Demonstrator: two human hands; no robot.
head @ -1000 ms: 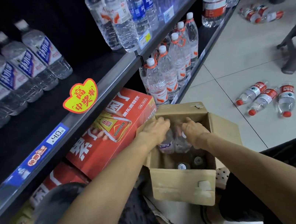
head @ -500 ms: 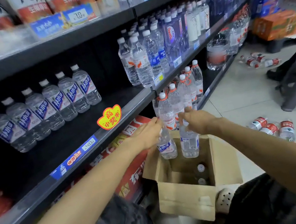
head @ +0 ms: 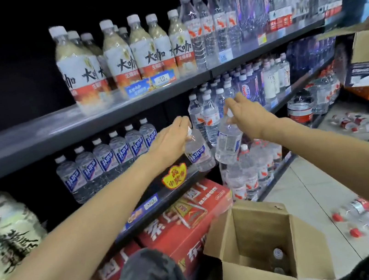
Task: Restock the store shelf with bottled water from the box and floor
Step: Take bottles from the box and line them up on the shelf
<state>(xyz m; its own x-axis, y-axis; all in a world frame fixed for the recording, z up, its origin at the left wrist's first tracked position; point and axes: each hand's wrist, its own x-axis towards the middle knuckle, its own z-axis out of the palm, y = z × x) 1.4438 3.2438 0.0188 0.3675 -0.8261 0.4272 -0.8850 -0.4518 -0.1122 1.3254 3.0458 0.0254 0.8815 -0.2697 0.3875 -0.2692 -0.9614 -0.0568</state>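
our left hand point(head: 173, 136) grips one water bottle point(head: 198, 152) by its neck and our right hand point(head: 246, 111) another bottle point(head: 228, 141), both tilted beside the middle shelf point(head: 154, 202) above the box point(head: 259, 270).

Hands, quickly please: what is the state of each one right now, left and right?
Left hand: closed, holding a blue-label water bottle by its cap.
Right hand: closed, holding a second water bottle by its cap.

Dim store light; shelf recesses point(head: 7, 78) toward 10 o'clock sink into black. Motion blur smears the edges, wide-angle bowing throughout.
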